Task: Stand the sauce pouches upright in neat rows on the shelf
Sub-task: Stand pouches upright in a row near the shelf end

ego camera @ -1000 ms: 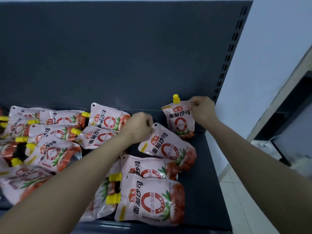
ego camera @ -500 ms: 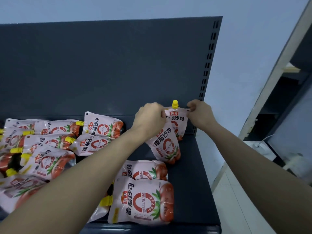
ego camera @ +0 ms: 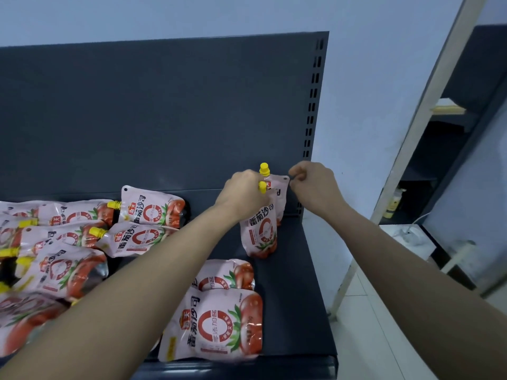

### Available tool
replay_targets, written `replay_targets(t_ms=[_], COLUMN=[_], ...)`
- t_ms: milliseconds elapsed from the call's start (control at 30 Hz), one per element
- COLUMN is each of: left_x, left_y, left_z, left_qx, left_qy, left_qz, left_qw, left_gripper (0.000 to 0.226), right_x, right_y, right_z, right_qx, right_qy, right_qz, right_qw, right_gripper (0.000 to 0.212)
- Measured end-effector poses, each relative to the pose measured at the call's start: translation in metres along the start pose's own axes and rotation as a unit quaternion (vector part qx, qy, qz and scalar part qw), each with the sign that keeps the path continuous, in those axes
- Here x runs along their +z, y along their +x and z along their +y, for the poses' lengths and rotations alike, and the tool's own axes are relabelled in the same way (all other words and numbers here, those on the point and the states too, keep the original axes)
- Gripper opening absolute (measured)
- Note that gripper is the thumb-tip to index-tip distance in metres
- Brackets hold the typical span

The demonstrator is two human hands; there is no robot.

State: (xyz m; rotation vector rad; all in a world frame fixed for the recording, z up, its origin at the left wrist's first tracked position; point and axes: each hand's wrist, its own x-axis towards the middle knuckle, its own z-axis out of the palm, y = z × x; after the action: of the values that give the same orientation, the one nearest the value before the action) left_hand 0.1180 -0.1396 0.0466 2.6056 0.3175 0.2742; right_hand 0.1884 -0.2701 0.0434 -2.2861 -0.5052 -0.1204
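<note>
Two pink tomato sauce pouches with yellow caps stand upright at the shelf's back right corner. My left hand (ego camera: pixel 245 192) grips the top of the front pouch (ego camera: pixel 262 233) beside its cap. The rear pouch (ego camera: pixel 279 187) stands right behind it against the back panel. At its top right corner, my right hand (ego camera: pixel 312 185) pinches it with curled fingers. Several more pouches (ego camera: pixel 148 212) lie flat on the shelf (ego camera: pixel 290 283), and the nearest one (ego camera: pixel 216 325) rests at the front edge.
The dark back panel (ego camera: pixel 164 119) rises behind the shelf, with a slotted upright (ego camera: pixel 311 111) at its right end. The flat pouches cover the left and middle of the shelf. Right of the shelf are a white wall, tiled floor and another dark rack (ego camera: pixel 450 149).
My left hand has lifted a lying pouch, swung it upright and set it in front of the standing one. My right hand stayed at the rear pouch's corner. The camera tilted up.
</note>
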Motion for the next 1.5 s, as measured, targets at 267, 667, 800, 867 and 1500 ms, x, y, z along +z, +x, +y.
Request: replay_targets(t_ms=[267, 667, 800, 867, 1500], left_x=[-0.037, -0.079, -0.073, -0.066, -0.031], left_y=[-0.027, -0.103, -0.128, -0.135, -0.155], left_z=[-0.012, -0.092, -0.112, -0.122, -0.114], left_qx=[-0.032, -0.104, -0.114, -0.111, -0.081], left_qy=[-0.03, 0.036, 0.053, 0.05, -0.029], left_qz=[0.05, -0.023, -0.08, -0.111, -0.057], left_qw=[0.998, 0.994, 0.989, 0.986, 0.995], left_gripper=[0.027, 0.005, 0.009, 0.018, 0.033], right_x=[-0.005, 0.065, 0.096, 0.108, 0.127], right_y=[-0.022, -0.066, -0.075, -0.078, -0.075], right_z=[-0.02, -0.101, -0.11, -0.109, -0.087], right_qx=[-0.026, -0.11, -0.116, -0.125, -0.102], right_qy=[0.017, -0.018, -0.094, -0.137, -0.13], right_qz=[0.028, -0.229, -0.307, -0.341, -0.324], right_qw=[0.999, 0.967, 0.94, 0.922, 0.932], right_gripper=[0.023, 0.018, 0.026, 0.029, 0.017])
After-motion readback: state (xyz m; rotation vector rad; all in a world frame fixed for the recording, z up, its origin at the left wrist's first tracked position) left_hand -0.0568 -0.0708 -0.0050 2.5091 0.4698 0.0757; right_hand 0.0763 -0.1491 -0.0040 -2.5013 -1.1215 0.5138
